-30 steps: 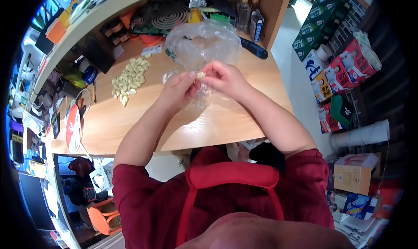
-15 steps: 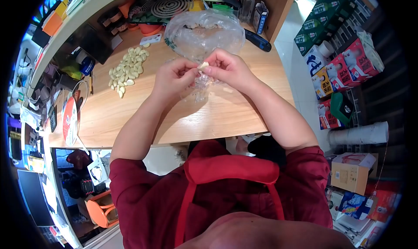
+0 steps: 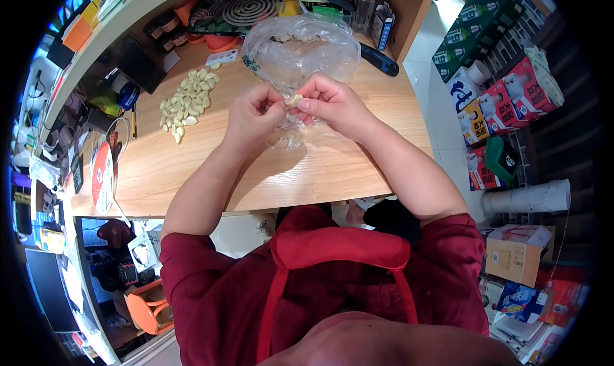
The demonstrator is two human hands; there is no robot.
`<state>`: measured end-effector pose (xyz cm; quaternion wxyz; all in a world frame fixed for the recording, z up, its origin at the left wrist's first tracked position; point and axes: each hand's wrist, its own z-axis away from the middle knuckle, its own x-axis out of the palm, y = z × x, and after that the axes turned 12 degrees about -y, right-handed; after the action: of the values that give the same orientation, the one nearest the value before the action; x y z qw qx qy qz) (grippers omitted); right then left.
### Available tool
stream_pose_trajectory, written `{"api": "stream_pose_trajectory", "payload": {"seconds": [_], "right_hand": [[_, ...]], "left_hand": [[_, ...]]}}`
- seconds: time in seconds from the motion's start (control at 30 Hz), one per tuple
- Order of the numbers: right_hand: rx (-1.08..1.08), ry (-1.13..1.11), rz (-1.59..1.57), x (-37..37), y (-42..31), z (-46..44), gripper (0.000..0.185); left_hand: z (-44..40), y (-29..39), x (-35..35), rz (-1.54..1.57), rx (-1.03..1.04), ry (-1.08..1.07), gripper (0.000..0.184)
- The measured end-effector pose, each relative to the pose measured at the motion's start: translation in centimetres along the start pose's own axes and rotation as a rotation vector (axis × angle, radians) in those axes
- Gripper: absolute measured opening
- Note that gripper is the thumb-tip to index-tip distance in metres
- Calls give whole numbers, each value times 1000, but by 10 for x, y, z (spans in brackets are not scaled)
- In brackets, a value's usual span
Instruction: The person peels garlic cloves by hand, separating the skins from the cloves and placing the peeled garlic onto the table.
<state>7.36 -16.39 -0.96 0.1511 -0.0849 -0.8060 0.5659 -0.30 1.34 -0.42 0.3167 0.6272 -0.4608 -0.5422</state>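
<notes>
A pale garlic clove (image 3: pixel 293 101) is pinched between the fingertips of both hands, above the middle of the desk. My left hand (image 3: pixel 256 115) grips its left side with thumb and forefinger. My right hand (image 3: pixel 334 105) closes on the other side, its thumb against the clove. Thin, papery garlic skins (image 3: pixel 294 139) lie below the hands, partly hidden by them. To the left, a pile of peeled garlic cloves (image 3: pixel 185 102) is spread on the wood. Just beyond the hands sits a clear plastic bag (image 3: pixel 300 52) with some pale pieces in it.
The wooden desk (image 3: pixel 300 183) reaches to my front. Behind the bag are a coiled spiral (image 3: pixel 252 7), glass bottles (image 3: pixel 363 11) and a dark blue-black handheld object (image 3: pixel 379 60). A red and white disc-shaped fan (image 3: pixel 102 177) stands left. Boxes (image 3: pixel 521 94) line the right wall.
The clove has turned slightly in my fingers and shifted a little to the left. My hands have moved only slightly; the pile and bag look unchanged.
</notes>
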Motion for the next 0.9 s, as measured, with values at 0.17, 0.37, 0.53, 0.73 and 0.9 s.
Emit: {"api": "stream_pose_trajectory", "payload": {"seconds": [0.17,0.37,0.53,0.73,0.9], "right_hand": [[-45,-102,-146,2,-9,4,12],[32,38,-348,-3,-9,1,17],[75,100,-315,-8,-4,1,24],[43,93,-223,-7,-10,-1,37],[33,69,-202,-10,-10,-1,39]], "left_hand": [[-3,13,-3,291,-115,92,2],[-1,7,9,-181,-67,59,5],[-4,7,5,-368,61,77,6],[-6,11,2,-549,297,151,14],[-5,13,-7,-468,200,220,18]]}}
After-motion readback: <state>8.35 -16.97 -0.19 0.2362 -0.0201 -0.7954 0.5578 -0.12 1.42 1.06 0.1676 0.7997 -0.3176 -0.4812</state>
